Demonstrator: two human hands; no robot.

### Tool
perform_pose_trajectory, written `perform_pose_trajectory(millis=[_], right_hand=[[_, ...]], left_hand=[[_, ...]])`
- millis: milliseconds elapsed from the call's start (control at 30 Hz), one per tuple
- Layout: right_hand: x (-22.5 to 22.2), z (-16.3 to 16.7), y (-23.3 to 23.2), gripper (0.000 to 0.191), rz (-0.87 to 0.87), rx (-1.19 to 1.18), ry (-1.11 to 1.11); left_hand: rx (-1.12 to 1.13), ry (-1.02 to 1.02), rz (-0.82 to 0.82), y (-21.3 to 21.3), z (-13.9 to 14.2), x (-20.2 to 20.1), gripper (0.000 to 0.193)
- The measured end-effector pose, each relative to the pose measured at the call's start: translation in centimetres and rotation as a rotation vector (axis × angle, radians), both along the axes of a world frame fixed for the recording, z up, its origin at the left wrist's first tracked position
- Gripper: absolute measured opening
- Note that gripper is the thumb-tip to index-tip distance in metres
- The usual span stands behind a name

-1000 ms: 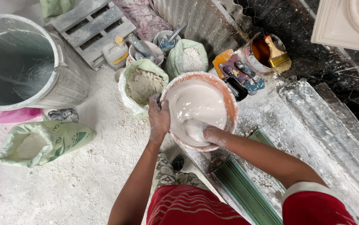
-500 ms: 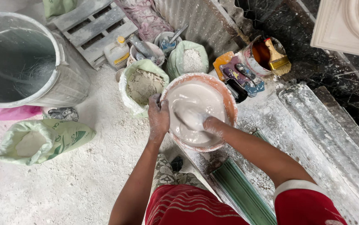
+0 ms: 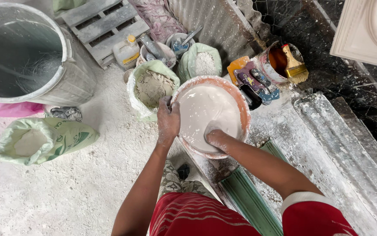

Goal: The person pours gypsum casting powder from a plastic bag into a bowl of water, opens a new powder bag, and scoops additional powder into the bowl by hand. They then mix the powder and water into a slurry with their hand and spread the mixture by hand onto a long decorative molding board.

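Basin (image 3: 240, 101): round, orange-rimmed, sitting on the dusty floor (image 3: 87, 183) in front of the person, holding smooth, wet white plaster (image 3: 206, 109) almost to the brim.
Drum (image 3: 22, 57): big grey one standing far left, a green sack (image 3: 44, 140) of white powder lying below it.
Left hand (image 3: 168, 120): powder-coated, its fingers closing over the basin's left rim and gripping it.
Open sack (image 3: 153, 87): holding grey powder, standing just behind that hand.
Right hand (image 3: 217, 137): sinking into the plaster at the near side; cannot tell whether its fingers are curled or spread.
Brush (image 3: 294, 65): resting in a can of orange liquid, right of the basin.
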State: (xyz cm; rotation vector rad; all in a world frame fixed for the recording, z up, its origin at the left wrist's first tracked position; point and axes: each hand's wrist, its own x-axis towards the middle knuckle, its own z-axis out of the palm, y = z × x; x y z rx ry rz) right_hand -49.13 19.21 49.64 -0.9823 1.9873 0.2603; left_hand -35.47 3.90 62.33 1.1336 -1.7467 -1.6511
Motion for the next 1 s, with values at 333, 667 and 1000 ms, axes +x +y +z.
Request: perform_pose_trajectory(millis=[333,667,1000], right_hand=[[-1.1,4.0,-3.7,0.033,-0.125,-0.196,-0.027],[1.1,2.5,-2.7,0.033,-0.062,-0.124,-0.059],[0.9,6.2,-5.5,0.033,-0.209,-0.281,-0.078]], left_hand=[[-0.06,-0.056,-0.021,-0.2,0.4,-0.2,0.037],[-0.1,-0.051,-0.006,-0.2,-0.1,-0.2,0.041],[-0.088,-0.036,0.001,0.0,0.2,-0.2,0.039]])
